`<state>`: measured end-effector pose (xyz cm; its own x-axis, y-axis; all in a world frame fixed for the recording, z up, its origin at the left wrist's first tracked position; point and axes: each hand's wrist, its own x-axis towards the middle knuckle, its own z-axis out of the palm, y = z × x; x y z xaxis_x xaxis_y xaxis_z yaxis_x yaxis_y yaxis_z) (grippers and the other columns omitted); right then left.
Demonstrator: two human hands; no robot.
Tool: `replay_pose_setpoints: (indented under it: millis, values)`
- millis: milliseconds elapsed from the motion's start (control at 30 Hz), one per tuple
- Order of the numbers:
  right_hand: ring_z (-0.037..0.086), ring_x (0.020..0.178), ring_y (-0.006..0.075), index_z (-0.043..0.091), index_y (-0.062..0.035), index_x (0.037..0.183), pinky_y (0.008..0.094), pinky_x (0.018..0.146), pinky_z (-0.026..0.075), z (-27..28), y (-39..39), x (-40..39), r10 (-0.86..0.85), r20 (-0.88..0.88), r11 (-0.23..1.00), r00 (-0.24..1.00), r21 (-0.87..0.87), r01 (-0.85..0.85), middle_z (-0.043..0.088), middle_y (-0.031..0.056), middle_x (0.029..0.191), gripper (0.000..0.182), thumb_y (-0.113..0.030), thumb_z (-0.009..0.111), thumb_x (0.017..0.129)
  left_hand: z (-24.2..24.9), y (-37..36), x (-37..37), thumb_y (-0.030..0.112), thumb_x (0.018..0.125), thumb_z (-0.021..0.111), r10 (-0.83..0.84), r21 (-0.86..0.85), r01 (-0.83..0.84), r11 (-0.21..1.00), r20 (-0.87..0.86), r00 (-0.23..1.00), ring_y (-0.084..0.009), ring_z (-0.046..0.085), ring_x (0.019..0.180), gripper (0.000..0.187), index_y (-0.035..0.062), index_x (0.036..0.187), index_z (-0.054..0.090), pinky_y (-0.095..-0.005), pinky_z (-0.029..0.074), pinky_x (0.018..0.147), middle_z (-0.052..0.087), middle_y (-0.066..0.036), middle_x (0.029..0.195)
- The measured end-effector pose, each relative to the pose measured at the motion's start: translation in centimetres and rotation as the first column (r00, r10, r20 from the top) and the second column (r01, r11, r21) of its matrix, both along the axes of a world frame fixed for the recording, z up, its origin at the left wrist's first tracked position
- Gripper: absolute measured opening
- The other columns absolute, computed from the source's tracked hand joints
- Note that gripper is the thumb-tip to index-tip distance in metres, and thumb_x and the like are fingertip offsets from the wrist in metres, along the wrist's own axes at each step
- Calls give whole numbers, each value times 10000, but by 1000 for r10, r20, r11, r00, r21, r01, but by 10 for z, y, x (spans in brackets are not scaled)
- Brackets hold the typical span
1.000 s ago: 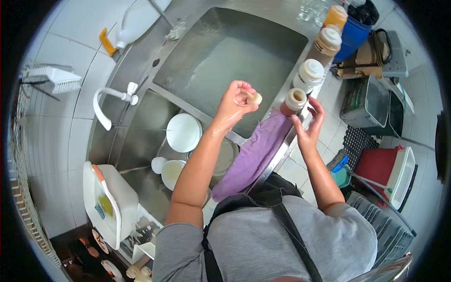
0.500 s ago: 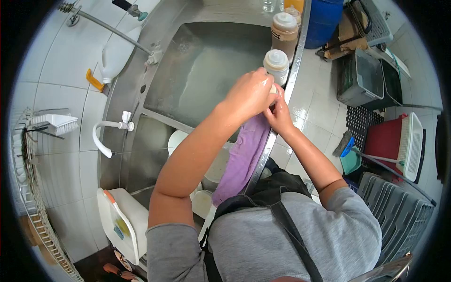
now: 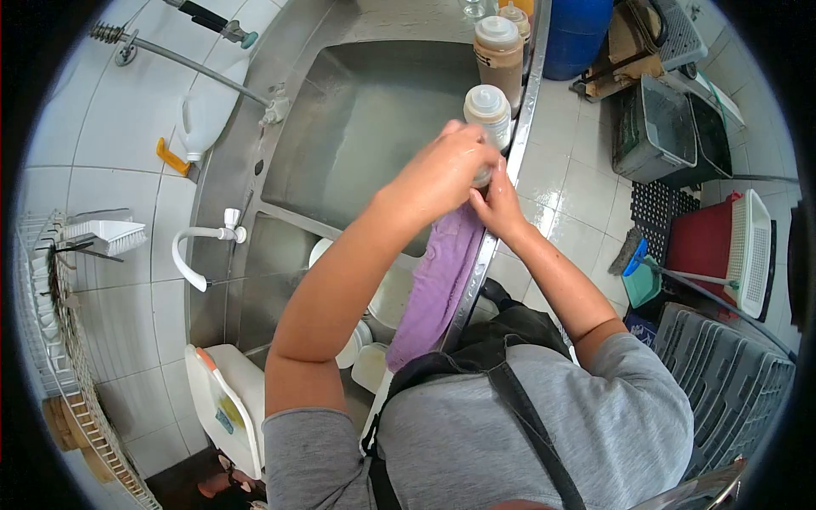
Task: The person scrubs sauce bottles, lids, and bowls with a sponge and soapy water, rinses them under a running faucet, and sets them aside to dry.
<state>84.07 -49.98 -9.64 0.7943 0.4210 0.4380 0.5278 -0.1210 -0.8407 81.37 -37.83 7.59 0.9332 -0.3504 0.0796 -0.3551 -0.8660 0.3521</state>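
At the front rim of the sink, my left hand point(image 3: 446, 166) curls over the top of a small clear bottle point(image 3: 482, 178), fingers closed. Against the bottle's side is my right hand point(image 3: 501, 206), its thumb and fingers pressed to it; the hands hide most of the bottle. Just beyond them stands a squeeze bottle with a white cap point(image 3: 488, 104). A brown-filled squeeze bottle point(image 3: 499, 61) is behind that one. The purple cloth point(image 3: 438, 280) lies over the sink edge below my hands.
A large steel basin point(image 3: 374, 127) holds cloudy water. Dishes point(image 3: 393, 293) sit in the smaller basin near a white tap point(image 3: 191, 255). A blue barrel point(image 3: 578, 38), crates point(image 3: 722, 391) and a broom point(image 3: 631, 255) stand on the floor to the right.
My left hand has turned slightly over the bottle, and more of its clear side shows. The pale part between my fingers is now covered. The view has shifted a little.
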Motion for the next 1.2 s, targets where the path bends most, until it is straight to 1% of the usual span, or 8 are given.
replay_pose_setpoints:
  millis: [133,233,433,500,633,733,900,1200]
  values:
    - [415,1255,411,328,28,1343,443,1059,334,7,-1,0,61,-16,998,998,9,-61,414,229,1352,719,-110,720,756,12,-5,1,43,727,688,-67,-86,78,993,126,990,-335,558,1049,321,62,1044,643,-405,482,865,597,-138,1054]
    - [423,1245,411,330,27,1339,443,1051,342,9,-1,1,27,30,1000,999,6,-27,418,226,1347,723,-105,727,749,20,-12,3,35,737,664,320,70,-313,947,-156,934,-340,572,1023,303,66,1038,641,-421,484,849,595,-143,1046]
    - [451,1216,399,337,10,1337,438,1023,368,9,0,2,27,1,999,1000,35,-27,435,222,1325,714,-77,719,740,1,4,7,119,759,684,-146,-53,167,985,274,951,-363,614,898,301,67,1050,629,-448,500,786,607,-164,979]
    - [459,1207,397,340,3,1336,436,1014,376,9,1,0,-2,15,998,1000,57,1,440,221,1319,712,-69,716,736,14,-7,4,98,752,663,301,-11,-307,952,-173,938,-364,574,1011,294,68,1042,631,-441,483,852,592,-160,1053]
    - [477,1182,387,348,-8,1332,427,993,394,6,3,4,11,-19,999,1000,30,-11,457,212,1290,709,-50,711,724,0,-6,6,114,738,673,324,62,-320,945,-288,901,-359,559,1046,324,73,1056,626,-436,474,876,583,-167,1071]
    - [494,1167,358,370,-4,1317,408,977,410,5,5,1,30,-150,996,988,92,-16,462,199,1277,687,-46,711,722,-17,9,9,181,716,707,-84,-38,102,994,337,938,-356,590,1011,394,62,1078,604,-436,493,824,601,-198,1043]
    - [533,1115,212,516,8,1164,332,887,471,14,12,-6,-12,-270,973,963,220,74,528,116,1205,508,-63,744,715,-22,-18,-7,364,743,694,463,-11,-463,886,-4,886,-382,658,768,379,74,945,559,-455,520,637,662,-179,841]
    - [597,937,147,555,-58,1134,305,838,496,32,-26,34,483,-605,849,633,147,-507,626,14,1015,596,-74,801,591,-53,3,-10,423,724,687,110,-60,-98,993,226,968,-332,652,635,378,159,977,589,-452,498,567,666,-105,700]
